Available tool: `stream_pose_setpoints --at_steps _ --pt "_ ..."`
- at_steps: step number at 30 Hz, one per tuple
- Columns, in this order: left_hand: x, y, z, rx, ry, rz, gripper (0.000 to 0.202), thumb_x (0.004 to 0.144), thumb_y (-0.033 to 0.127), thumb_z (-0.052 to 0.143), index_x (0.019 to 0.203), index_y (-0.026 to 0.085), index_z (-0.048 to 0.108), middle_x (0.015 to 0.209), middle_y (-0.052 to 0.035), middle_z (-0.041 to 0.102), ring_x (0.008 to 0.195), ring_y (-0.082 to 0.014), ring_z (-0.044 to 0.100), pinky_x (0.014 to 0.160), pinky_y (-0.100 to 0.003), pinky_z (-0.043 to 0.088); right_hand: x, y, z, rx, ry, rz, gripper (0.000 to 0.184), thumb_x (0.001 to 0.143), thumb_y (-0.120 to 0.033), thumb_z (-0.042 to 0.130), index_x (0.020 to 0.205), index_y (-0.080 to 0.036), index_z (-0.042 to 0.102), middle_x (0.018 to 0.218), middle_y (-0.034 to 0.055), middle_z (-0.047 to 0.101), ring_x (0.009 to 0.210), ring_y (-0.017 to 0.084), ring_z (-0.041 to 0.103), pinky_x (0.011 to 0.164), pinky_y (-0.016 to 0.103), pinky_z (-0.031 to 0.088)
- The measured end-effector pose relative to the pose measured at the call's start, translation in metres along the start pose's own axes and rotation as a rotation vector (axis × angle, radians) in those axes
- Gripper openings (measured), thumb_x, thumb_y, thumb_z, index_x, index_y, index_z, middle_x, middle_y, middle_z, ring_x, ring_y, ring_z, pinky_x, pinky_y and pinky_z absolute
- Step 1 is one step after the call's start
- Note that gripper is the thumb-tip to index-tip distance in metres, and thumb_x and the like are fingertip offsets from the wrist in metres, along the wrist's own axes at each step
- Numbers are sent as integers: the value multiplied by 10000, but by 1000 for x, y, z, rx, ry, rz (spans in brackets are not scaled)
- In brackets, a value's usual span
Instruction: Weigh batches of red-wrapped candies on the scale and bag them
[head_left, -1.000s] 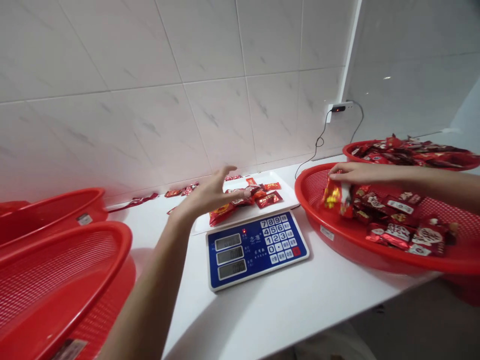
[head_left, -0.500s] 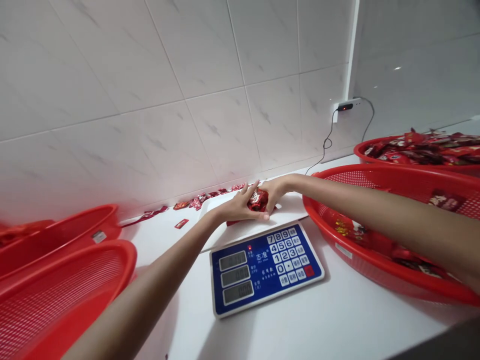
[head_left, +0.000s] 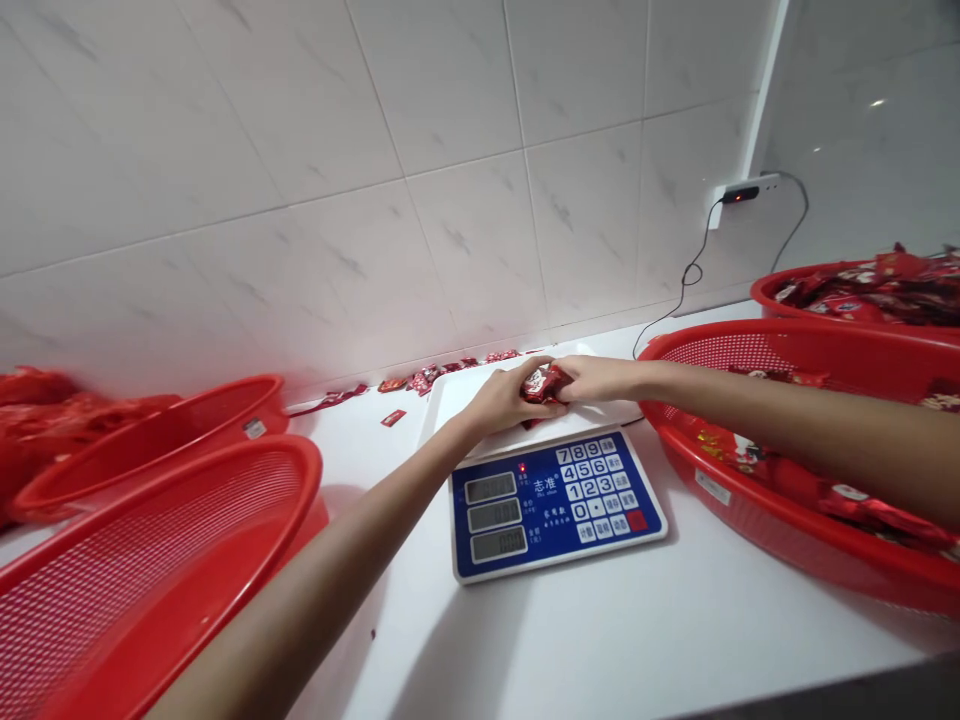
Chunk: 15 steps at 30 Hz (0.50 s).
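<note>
Both my hands meet over the white pan (head_left: pixel 457 400) of a digital scale (head_left: pixel 559 510) with a blue keypad. Between them is a small bunch of red wrapped packets (head_left: pixel 541 384). My left hand (head_left: pixel 506 398) curls round the bunch from the left, thumb below and fingers above. From the right, my right hand (head_left: pixel 589 380) grips the same packets, its fingertips partly hidden behind them. A bit of red wrapper shows under my left hand at the pan.
A red basket (head_left: pixel 720 500) holding packets stands right of the scale, with another full basket (head_left: pixel 765 295) behind. Two red baskets, the nearer basket (head_left: pixel 300 470) and one with red bags (head_left: pixel 247 400), are at left. Loose packets (head_left: pixel 427 378) lie along the wall.
My left hand has closed round the packets, its fingers less spread than before. The bunch sits more tightly between both hands. The whole view has shifted, moving the scale rightward in the picture.
</note>
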<state>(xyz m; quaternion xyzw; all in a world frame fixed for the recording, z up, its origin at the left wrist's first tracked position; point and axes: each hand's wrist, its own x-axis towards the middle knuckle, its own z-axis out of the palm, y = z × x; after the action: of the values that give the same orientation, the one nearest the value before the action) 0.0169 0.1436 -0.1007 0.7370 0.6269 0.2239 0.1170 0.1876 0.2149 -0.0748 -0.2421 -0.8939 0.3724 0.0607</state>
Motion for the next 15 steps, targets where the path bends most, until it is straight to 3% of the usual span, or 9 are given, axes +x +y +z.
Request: stream_pose_setpoints --at_steps 4,8,12,15 --pt "1 4 0 41 -7 9 561 771 506 720 1268 260 635 1110 -70 735 1013 -300 657 903 -420 478 -19 -6 -13 -183 112 99 360 734 -255 601 1079 -183 672 1167 119 699 1102 318 635 942 434 498" --pt "3 9 0 60 -4 -26 501 762 499 720 1190 242 677 1179 -82 722 1071 -313 643 935 -422 467 -52 4 -35 -259 235 80 493 811 -335 549 1279 -201 633 1352 120 635 1223 322 592 1046 449 460" --pt "0 12 3 56 95 -116 402 790 389 663 1154 219 687 1109 -92 737 976 -304 666 868 -424 483 -94 42 -49 -375 300 133 530 847 -365 486 1332 -204 621 1347 122 646 1215 343 601 1057 501 455" --pt "-2 13 2 43 137 -149 343 742 300 671 1077 236 703 1015 -64 751 918 -284 665 818 -406 491 -119 80 -46 -413 182 280 701 853 -484 501 1469 -150 518 1462 165 554 1323 373 532 1111 513 414"
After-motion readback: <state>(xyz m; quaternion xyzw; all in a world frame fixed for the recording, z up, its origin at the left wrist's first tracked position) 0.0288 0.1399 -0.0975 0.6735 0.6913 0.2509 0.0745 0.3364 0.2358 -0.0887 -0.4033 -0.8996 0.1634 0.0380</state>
